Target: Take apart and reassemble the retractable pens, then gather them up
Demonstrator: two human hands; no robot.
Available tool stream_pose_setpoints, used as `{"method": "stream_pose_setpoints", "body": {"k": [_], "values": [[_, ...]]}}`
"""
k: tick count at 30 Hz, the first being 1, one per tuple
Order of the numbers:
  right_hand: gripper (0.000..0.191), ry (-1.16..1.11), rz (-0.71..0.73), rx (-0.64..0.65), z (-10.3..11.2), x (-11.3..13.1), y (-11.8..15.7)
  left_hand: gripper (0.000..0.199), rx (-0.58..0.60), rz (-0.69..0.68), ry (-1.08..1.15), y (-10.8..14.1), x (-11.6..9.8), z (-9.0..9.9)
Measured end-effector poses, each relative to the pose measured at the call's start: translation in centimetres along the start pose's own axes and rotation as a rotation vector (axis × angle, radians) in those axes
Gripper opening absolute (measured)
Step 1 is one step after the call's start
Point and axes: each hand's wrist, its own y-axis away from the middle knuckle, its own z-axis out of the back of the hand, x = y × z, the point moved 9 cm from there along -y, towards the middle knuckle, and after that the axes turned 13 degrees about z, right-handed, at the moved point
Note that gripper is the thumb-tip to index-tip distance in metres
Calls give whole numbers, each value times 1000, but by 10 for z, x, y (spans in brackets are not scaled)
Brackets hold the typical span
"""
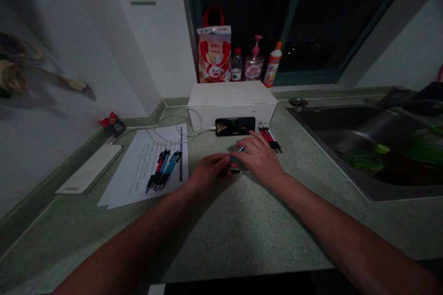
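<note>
My left hand is closed, its thumb and fingertips pinching a blue pen that is mostly hidden by the fingers. My right hand meets it from the right with curled fingers, gripping the pen's other end, where a blue and white bit shows. Under the hands a small dark item lies on the counter, too covered to name. Several red, blue and black pens rest on printed paper sheets to the left. Beyond my right hand lie several red, white and black pens.
A phone with a white cable leans against a white box. Behind stand a snack bag, a water bottle, a pink pump bottle and an orange-capped bottle. A sink is at right; a white slab lies left.
</note>
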Motion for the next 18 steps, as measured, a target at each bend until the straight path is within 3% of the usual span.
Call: {"method": "stream_pose_setpoints", "body": {"k": [4, 8, 12, 14, 18], "values": [[23, 0, 2, -8, 2, 1, -1, 27, -23, 20, 11, -5, 6, 3], [24, -71, -179, 20, -8, -15, 9, 19, -149, -7, -93, -6, 0, 15], [27, -200, -453, 97, -34, -39, 29, 11, -368, -156, -500, -3, -21, 27], [25, -245, -486, 188, -49, -43, 35, 13, -434, -263, -757, -1, -30, 23], [27, -254, -453, 296, -62, -43, 35, 16, -417, -350, -1043, -7, -29, 12]]}}
